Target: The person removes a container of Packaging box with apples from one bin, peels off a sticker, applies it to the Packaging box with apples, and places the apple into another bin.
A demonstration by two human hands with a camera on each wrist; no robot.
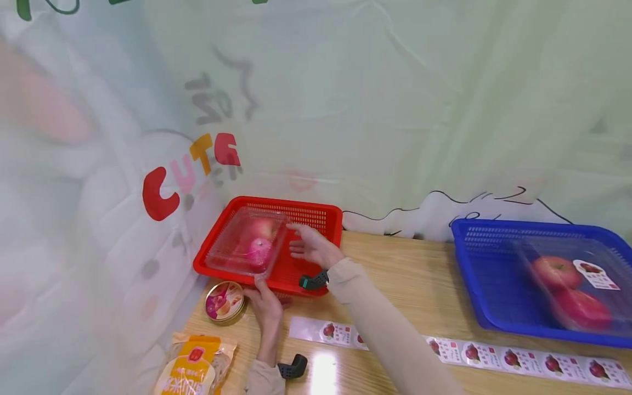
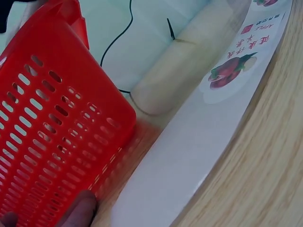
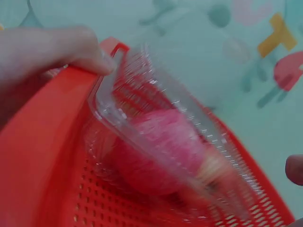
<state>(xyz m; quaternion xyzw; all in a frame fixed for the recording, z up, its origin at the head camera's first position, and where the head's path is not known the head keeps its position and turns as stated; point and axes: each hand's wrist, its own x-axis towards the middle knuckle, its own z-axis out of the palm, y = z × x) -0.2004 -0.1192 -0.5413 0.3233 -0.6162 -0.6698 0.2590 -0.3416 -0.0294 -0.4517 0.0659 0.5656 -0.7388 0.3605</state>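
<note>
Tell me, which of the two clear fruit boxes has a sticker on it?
The clear box in the blue basket: a white sticker shows on it. The other box, in the red basket, shows no sticker.

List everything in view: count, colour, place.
red basket: 1, red, left
blue basket: 1, blue, right
clear boxes: 2, transparent, one per basket
apples: 4 visible, red, two per box
apple sticker: 1, white, on blue basket's box
label strip: 1, white, along table
round tin: 1, pink, beside red basket
food bag: 1, orange, front left
table: 1, light brown, underneath
printed curtain: 1, pale green, behind
wrist cameras: 2, black, on wrists
sleeves: 2, beige, on forearms
left hand: 1, at red basket's near rim
right hand: 1, over red basket
</note>
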